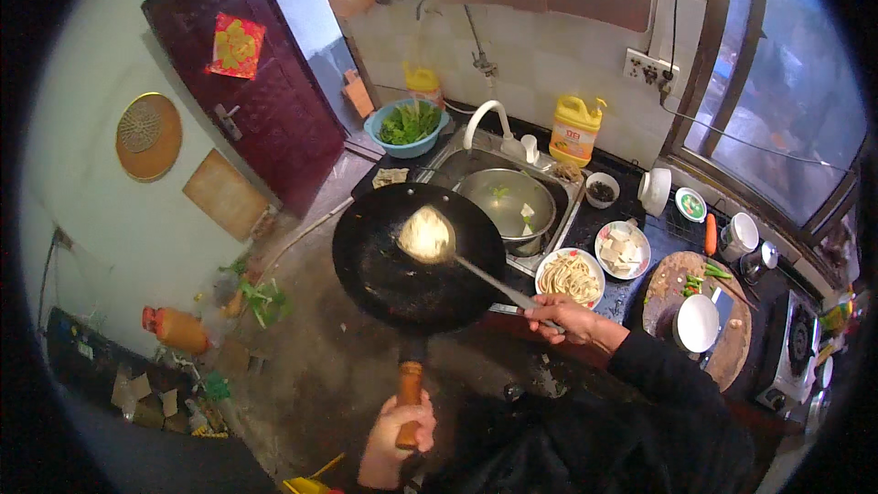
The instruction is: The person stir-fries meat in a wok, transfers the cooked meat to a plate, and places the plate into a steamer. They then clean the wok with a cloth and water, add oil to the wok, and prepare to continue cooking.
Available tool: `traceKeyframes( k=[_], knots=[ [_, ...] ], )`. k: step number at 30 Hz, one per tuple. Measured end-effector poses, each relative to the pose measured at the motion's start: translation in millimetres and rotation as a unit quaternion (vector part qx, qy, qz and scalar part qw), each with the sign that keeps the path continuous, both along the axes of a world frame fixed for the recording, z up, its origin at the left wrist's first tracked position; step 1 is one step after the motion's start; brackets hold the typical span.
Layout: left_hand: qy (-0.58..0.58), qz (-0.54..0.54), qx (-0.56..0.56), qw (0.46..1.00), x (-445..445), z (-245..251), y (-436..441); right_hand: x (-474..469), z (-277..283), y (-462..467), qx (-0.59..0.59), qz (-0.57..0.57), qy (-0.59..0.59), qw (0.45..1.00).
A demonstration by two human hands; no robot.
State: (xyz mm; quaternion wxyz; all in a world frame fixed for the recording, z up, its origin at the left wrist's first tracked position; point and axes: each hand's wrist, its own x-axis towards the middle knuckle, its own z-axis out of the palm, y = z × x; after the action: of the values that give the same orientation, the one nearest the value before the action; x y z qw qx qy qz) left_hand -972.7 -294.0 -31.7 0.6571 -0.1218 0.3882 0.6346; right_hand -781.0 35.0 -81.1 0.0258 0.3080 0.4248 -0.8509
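Note:
My left hand [391,433] grips the wooden handle of a black wok [411,295], which is held up off the counter in front of the sink. In my right hand [568,321] is a long-handled metal wok spatula [490,280]. Its blade is over the wok's inside and looks pale and bright; whether that is food or a reflection, I cannot tell. A few small specks cling to the wok's dark surface. Just beyond my right hand stands a plate of pale strips [571,279], partly hidden by the fingers.
A steel basin [477,185] sits in the sink [446,168]. Along the counter are a blue bowl of greens [405,144], a plate of tofu-like cubes [623,250], a round chopping board [727,357] with a knife [722,309] and white bowl [697,324], and a gas stove [789,357].

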Motion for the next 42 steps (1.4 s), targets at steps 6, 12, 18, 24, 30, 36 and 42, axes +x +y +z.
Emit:
traceKeyframes(
  k=[6, 12, 18, 24, 30, 36, 42],
  knots=[
    [-0.003, -0.031, 0.083, 0.996, -99.5, 14.4, 26.5, -26.2, -7.7, 33.6, 0.013, -0.154, 0.024, 0.988],
    [0.012, -0.052, 0.033, 0.998, -166.3, 26.4, 46.0, -62.0, -83.3, 91.5, 0.086, -0.281, -0.074, 0.953],
    [0.082, -0.069, -0.008, 0.994, -187.0, 45.6, 75.2, -106.4, -163.9, 140.1, 0.052, -0.322, -0.13, 0.936],
    [0.099, -0.087, -0.022, 0.991, -201.0, 52.8, 95.1, -116.2, -146.1, 136.9, -0.002, -0.298, -0.073, 0.952],
    [0.065, -0.092, -0.015, 0.994, -210.5, 39.9, 109.0, -88.7, -66.9, 123.9, 0.052, -0.275, -0.051, 0.959],
    [-0.035, -0.094, 0.028, 0.995, -216.4, 13.7, 101.5, -84.9, 45.1, 80.6, 0.141, -0.175, -0.108, 0.968],
    [-0.12, -0.088, 0.05, 0.988, -215.1, -6.8, 86.2, -94.8, 46.7, 49.8, 0.307, -0.073, -0.149, 0.937]
  ],
)
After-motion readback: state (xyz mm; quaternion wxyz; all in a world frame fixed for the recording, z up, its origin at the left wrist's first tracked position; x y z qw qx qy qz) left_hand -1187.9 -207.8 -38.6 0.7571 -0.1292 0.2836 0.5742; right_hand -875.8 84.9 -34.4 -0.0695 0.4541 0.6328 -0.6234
